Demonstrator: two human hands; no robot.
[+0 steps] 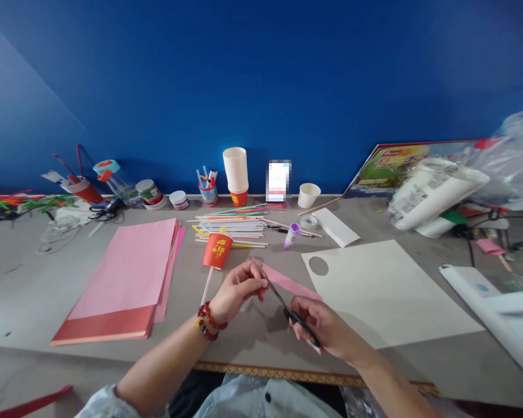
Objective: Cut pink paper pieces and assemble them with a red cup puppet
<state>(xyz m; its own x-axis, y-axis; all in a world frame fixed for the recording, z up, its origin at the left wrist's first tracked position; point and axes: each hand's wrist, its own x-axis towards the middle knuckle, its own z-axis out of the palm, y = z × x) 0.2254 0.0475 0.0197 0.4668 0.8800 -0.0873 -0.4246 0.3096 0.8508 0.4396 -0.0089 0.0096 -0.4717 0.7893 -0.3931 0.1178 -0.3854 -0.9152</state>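
My left hand (235,288) pinches one end of a narrow pink paper strip (290,283) just above the grey table. My right hand (326,326) is closed round the black handles of a pair of scissors (283,302), whose blades point up and left toward the pinched end of the strip. Behind my left hand stands an upturned orange paper cup (218,250) on a pale straw stick (206,284). A red bead bracelet (209,321) circles my left wrist.
A stack of pink and red paper sheets (122,278) lies at left; a large cream sheet (387,290) with a round hole at right. Straws (235,227), a purple glue stick (292,234), a tape roll (308,221), stacked paper cups (236,172) and paint pots sit behind.
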